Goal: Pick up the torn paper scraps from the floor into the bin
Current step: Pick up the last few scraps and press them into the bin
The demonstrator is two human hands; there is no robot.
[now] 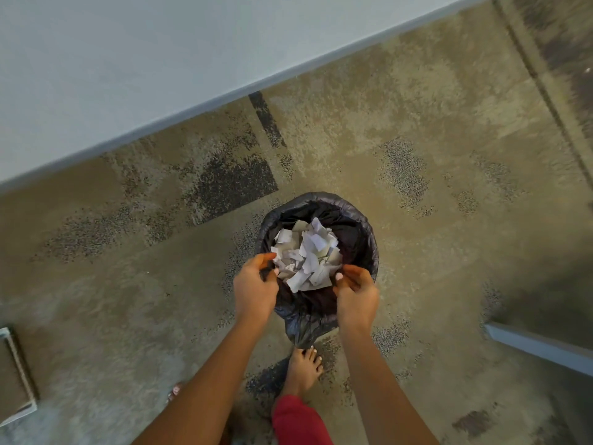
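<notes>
A round bin lined with a black bag (365, 232) stands on the carpet in the middle of the view. A heap of torn white paper scraps (306, 255) fills its inside. My left hand (255, 289) hovers over the bin's near left rim with loosely curled fingers. My right hand (356, 295) hovers over the near right rim in the same pose. I see no scrap in either hand. Both thumbs point at the heap. No scraps show on the carpet around the bin.
A pale wall with a grey skirting board (224, 97) runs diagonally behind the bin. My bare foot (305, 369) stands just in front of it. A framed panel (16, 374) lies at the left edge, and a grey board edge (539, 345) sits at the right.
</notes>
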